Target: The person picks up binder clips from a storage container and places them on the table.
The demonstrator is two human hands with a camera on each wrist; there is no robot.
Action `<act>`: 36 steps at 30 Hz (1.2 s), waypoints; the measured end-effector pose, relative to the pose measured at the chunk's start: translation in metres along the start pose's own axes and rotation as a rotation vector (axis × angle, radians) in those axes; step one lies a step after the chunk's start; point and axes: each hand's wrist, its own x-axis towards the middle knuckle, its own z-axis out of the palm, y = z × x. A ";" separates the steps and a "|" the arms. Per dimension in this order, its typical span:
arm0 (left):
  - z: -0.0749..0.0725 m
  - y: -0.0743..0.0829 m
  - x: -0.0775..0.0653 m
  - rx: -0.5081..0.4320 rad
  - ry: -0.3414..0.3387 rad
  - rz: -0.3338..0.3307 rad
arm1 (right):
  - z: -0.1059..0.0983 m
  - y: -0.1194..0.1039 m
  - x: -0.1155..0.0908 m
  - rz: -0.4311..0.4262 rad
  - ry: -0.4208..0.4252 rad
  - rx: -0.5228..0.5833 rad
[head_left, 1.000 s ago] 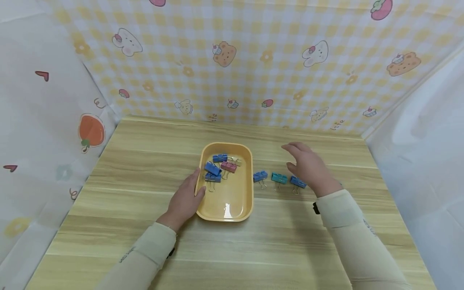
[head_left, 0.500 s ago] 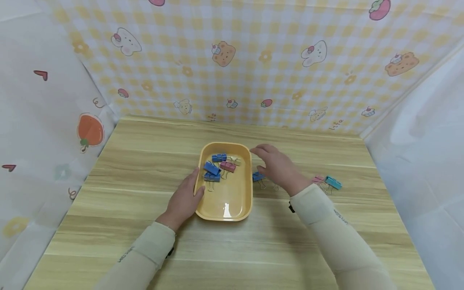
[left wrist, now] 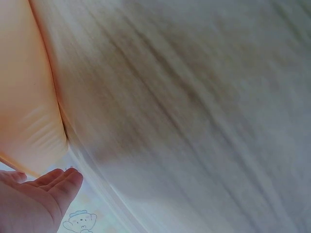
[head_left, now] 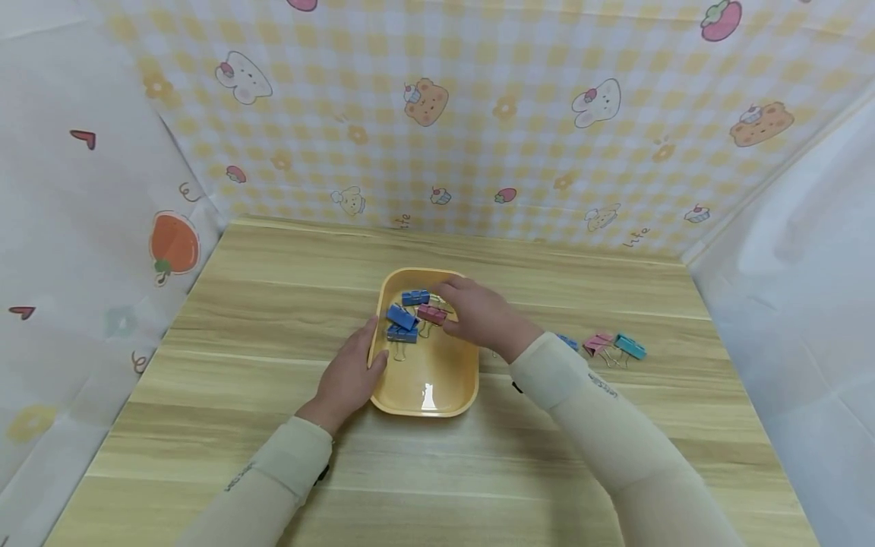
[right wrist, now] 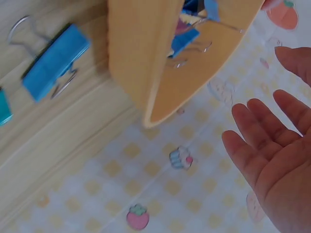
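Note:
A yellow tray [head_left: 410, 391] stands on the table, holding blue binder clips [head_left: 402, 317], a pink binder clip [head_left: 432, 314] and a partly hidden yellow one. My left hand [head_left: 346, 377] grips its left wall, thumb over the rim and fingers along the outside. Over the tray's right rim reaches my right hand [head_left: 484, 317], fingers spread near the pink clip; the right wrist view shows nothing in that hand [right wrist: 279, 150]. Right of the tray lie a blue clip [head_left: 567, 342], a pink clip [head_left: 598, 343] and a teal clip [head_left: 630, 346]. Another blue clip [right wrist: 57, 63] lies beside the tray.
The wooden table [head_left: 273, 266] backs onto a checked yellow cloth [head_left: 506, 152] with cartoon prints. White sheets hang on both sides. In the right wrist view, a teal clip [right wrist: 4, 107] shows at the left edge.
My right hand has moved left from above the loose clips to over the tray, uncovering the pink and teal clips at the far right. The left hand and the tray stay put.

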 end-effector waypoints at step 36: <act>-0.001 -0.001 -0.002 0.005 0.005 0.047 | 0.041 -0.050 0.063 0.109 -0.270 -0.096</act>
